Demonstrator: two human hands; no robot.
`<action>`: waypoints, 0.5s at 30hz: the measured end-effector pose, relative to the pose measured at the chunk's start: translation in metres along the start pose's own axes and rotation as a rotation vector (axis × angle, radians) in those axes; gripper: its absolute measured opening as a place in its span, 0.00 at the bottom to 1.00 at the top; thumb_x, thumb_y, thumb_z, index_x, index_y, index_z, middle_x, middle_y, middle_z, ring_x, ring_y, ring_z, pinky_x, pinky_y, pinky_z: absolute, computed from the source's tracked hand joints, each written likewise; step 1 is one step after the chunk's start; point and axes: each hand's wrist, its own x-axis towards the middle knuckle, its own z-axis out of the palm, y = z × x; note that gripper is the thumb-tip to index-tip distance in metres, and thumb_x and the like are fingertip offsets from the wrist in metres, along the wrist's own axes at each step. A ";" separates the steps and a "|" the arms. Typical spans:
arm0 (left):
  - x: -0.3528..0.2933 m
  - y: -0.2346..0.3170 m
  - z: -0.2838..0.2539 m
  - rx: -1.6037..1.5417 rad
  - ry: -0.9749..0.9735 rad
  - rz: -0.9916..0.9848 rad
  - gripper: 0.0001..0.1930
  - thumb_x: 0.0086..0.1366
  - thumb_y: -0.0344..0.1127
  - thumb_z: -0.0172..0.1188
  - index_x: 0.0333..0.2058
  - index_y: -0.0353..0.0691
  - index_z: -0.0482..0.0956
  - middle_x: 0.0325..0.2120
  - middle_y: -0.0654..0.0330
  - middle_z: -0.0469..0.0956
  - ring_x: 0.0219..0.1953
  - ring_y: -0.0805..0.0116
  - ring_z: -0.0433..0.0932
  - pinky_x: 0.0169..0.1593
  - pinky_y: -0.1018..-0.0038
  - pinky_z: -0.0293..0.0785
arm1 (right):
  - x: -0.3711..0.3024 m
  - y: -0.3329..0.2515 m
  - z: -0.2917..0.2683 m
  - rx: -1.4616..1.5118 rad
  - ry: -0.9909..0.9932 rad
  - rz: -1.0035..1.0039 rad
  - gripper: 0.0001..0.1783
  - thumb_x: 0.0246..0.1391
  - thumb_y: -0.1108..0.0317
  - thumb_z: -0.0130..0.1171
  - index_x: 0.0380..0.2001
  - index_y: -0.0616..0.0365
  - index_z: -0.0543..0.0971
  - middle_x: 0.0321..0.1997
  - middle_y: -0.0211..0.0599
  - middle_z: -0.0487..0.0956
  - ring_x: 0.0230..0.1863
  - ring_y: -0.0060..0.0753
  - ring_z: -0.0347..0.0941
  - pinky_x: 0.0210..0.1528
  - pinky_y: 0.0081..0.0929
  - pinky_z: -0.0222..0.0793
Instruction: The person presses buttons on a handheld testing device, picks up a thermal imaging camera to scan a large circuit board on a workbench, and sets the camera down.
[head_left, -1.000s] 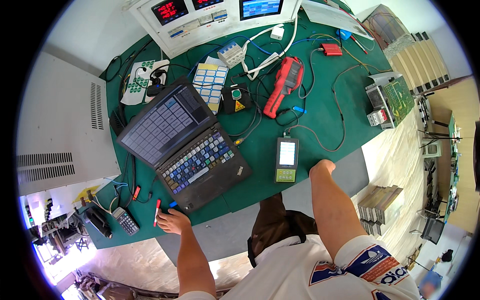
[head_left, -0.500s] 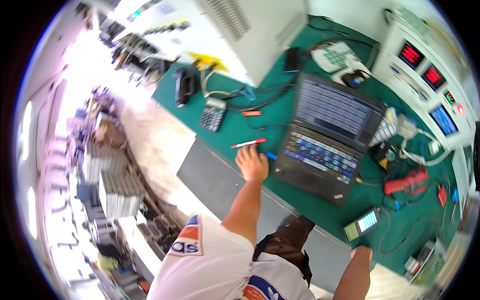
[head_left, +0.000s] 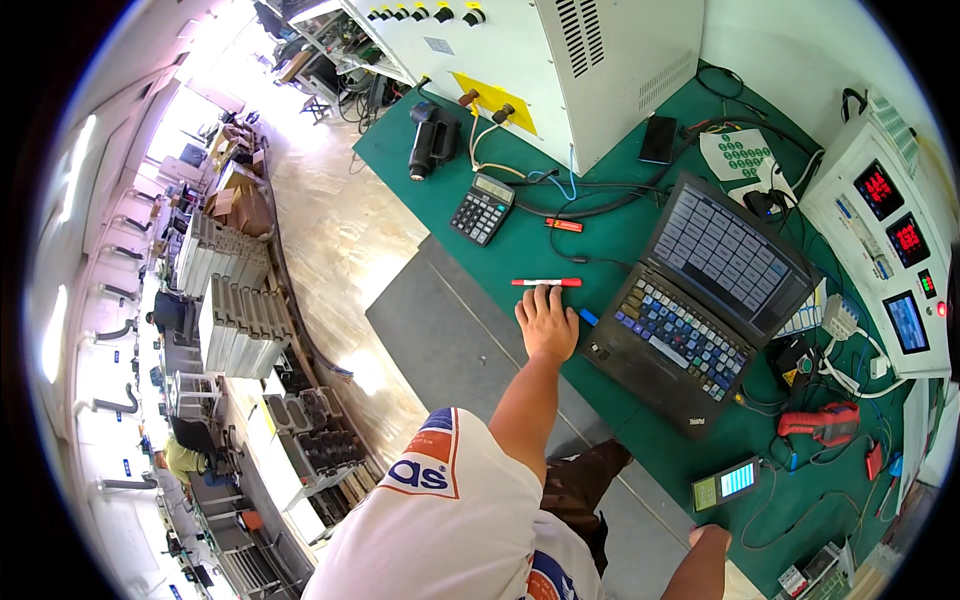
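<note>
My left hand (head_left: 548,322) lies palm down on the green table near its front edge, fingers stretched out. Its fingertips are right by a red-and-white marker pen (head_left: 546,282), and it grips nothing. A blue pen cap (head_left: 589,317) rests between that hand and an open black laptop (head_left: 668,345). At the lower right, my right hand (head_left: 712,537) is by the table edge, just below a handheld meter (head_left: 725,483) with a lit screen. The fingers of this hand are mostly hidden.
Beyond the marker are an orange-red label-like piece (head_left: 564,225), a calculator (head_left: 482,210) and a black torch-like device (head_left: 433,140). A large white cabinet (head_left: 560,80) stands behind. Cables, a red clamp tool (head_left: 820,425) and a white instrument panel (head_left: 885,230) fill the right side.
The whole view has shifted and turned slightly, so the table sits farther right and lower. Both hands keep about the same places relative to the marker and the meter.
</note>
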 end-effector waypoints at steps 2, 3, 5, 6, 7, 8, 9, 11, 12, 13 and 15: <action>0.001 0.000 0.000 0.000 -0.007 -0.002 0.27 0.63 0.43 0.55 0.60 0.43 0.68 0.61 0.53 0.64 0.65 0.49 0.59 0.68 0.47 0.52 | -0.001 0.000 0.000 0.064 0.004 0.019 0.19 0.53 0.59 0.63 0.47 0.53 0.82 0.55 0.37 0.82 0.49 0.47 0.80 0.38 0.48 0.80; 0.001 0.000 0.000 -0.005 0.002 0.000 0.27 0.63 0.43 0.55 0.60 0.42 0.68 0.61 0.53 0.64 0.65 0.49 0.59 0.68 0.47 0.52 | -0.002 0.000 -0.001 0.102 -0.001 0.025 0.18 0.54 0.59 0.62 0.47 0.53 0.83 0.54 0.37 0.82 0.49 0.48 0.80 0.37 0.49 0.80; 0.001 0.001 0.000 -0.008 0.006 -0.001 0.27 0.63 0.43 0.55 0.60 0.42 0.69 0.61 0.53 0.64 0.65 0.49 0.59 0.68 0.47 0.52 | -0.006 0.000 -0.003 -0.040 0.005 -0.018 0.18 0.54 0.59 0.62 0.47 0.53 0.82 0.53 0.39 0.82 0.48 0.49 0.81 0.35 0.49 0.80; 0.000 0.000 0.000 -0.006 0.001 0.000 0.27 0.63 0.43 0.55 0.60 0.42 0.69 0.61 0.53 0.64 0.65 0.49 0.59 0.68 0.48 0.52 | -0.008 0.000 -0.004 -0.086 0.016 -0.021 0.18 0.54 0.59 0.61 0.46 0.53 0.82 0.53 0.39 0.82 0.47 0.50 0.81 0.34 0.49 0.80; 0.001 0.000 0.000 -0.003 0.003 0.004 0.27 0.63 0.43 0.55 0.60 0.42 0.69 0.61 0.53 0.64 0.65 0.49 0.59 0.68 0.48 0.52 | -0.010 0.001 -0.005 -0.058 0.045 -0.008 0.18 0.54 0.59 0.61 0.46 0.54 0.83 0.52 0.40 0.83 0.47 0.51 0.81 0.33 0.49 0.80; 0.000 0.000 0.000 -0.001 0.014 0.009 0.27 0.63 0.43 0.55 0.60 0.42 0.69 0.61 0.52 0.64 0.65 0.49 0.59 0.68 0.48 0.52 | -0.012 0.000 -0.005 -0.005 0.083 0.024 0.17 0.54 0.59 0.61 0.45 0.54 0.83 0.51 0.41 0.83 0.46 0.51 0.81 0.33 0.49 0.79; 0.000 0.000 0.000 -0.001 0.012 0.006 0.27 0.63 0.43 0.55 0.60 0.42 0.69 0.61 0.52 0.64 0.65 0.48 0.59 0.68 0.48 0.52 | -0.014 -0.001 -0.005 0.050 0.119 0.058 0.17 0.54 0.59 0.60 0.44 0.54 0.83 0.51 0.42 0.83 0.46 0.52 0.81 0.32 0.50 0.79; 0.000 0.000 0.000 0.002 0.006 0.004 0.27 0.63 0.43 0.56 0.60 0.42 0.69 0.61 0.52 0.64 0.65 0.48 0.59 0.68 0.48 0.52 | -0.013 -0.004 -0.001 0.160 0.090 0.113 0.16 0.53 0.59 0.60 0.42 0.55 0.83 0.50 0.43 0.83 0.45 0.51 0.81 0.32 0.50 0.79; 0.000 0.000 0.000 0.004 0.002 0.002 0.27 0.63 0.43 0.56 0.60 0.42 0.69 0.61 0.52 0.64 0.65 0.48 0.59 0.68 0.48 0.52 | -0.010 -0.004 0.002 0.170 0.084 0.115 0.16 0.53 0.59 0.60 0.41 0.55 0.83 0.50 0.43 0.83 0.45 0.51 0.81 0.31 0.50 0.79; 0.001 0.000 0.000 0.003 0.003 0.001 0.27 0.63 0.43 0.56 0.60 0.42 0.69 0.61 0.52 0.64 0.65 0.48 0.59 0.68 0.48 0.52 | -0.005 -0.004 0.005 0.180 0.077 0.117 0.16 0.53 0.58 0.60 0.41 0.55 0.84 0.49 0.43 0.83 0.44 0.51 0.81 0.31 0.50 0.79; 0.001 0.000 0.000 0.003 0.000 -0.004 0.27 0.63 0.43 0.56 0.60 0.42 0.69 0.61 0.52 0.64 0.65 0.48 0.59 0.68 0.48 0.52 | 0.010 -0.004 0.010 0.111 0.082 0.068 0.16 0.53 0.58 0.60 0.40 0.55 0.84 0.49 0.43 0.83 0.44 0.51 0.81 0.31 0.49 0.79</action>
